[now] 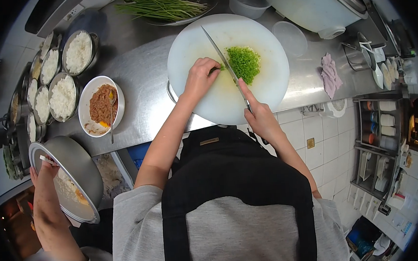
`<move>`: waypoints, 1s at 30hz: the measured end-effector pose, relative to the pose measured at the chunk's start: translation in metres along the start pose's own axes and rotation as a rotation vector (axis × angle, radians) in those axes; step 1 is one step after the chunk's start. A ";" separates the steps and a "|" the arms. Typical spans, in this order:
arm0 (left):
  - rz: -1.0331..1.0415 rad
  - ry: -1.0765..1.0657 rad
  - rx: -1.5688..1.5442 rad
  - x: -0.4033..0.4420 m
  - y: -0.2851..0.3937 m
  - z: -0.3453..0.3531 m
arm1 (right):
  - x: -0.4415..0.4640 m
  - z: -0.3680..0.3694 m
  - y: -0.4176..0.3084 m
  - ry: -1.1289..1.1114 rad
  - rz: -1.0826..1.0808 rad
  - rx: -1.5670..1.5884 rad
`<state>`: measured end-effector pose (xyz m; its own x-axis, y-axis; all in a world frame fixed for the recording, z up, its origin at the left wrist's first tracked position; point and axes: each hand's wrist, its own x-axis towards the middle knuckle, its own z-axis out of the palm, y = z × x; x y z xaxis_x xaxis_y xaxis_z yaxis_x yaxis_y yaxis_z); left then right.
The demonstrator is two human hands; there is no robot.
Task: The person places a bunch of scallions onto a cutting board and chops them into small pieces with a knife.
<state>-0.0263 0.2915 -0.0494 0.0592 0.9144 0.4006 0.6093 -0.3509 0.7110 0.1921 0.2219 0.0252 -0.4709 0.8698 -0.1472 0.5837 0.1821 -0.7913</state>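
On the round white cutting board [189, 43], my left hand [200, 78] has its fingers curled and pressed on the short end of some green chives [222, 67]. My right hand [262, 120] grips the handle of a long kitchen knife [217, 48]. Its blade slants across the board, tip pointing away from me, just right of my left fingertips. A heap of finely chopped chives [244, 66] lies against the blade's right side. Long uncut chives [163, 5] rest in a metal bowl [190, 20] beyond the board.
Left of the board stands a white bowl [88, 124] of brown minced filling with a spoon. Several metal bowls of rice [63, 97] sit further left. A co-worker's hand [48, 169] reaches into a large metal pot [79, 153]. A pink cloth [329, 75] lies at right.
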 end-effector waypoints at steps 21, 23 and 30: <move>0.027 0.004 -0.054 0.001 -0.003 0.000 | 0.023 0.018 0.007 0.017 -0.039 -0.153; 0.034 0.008 -0.053 -0.002 -0.001 -0.001 | 0.031 0.017 0.006 0.028 -0.050 -0.121; 0.037 0.004 -0.035 0.000 -0.003 -0.001 | 0.015 0.016 0.000 -0.026 -0.007 -0.032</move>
<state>-0.0293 0.2923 -0.0512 0.0785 0.8998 0.4291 0.5786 -0.3916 0.7154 0.1747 0.2277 0.0138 -0.4912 0.8567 -0.1575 0.6015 0.2029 -0.7727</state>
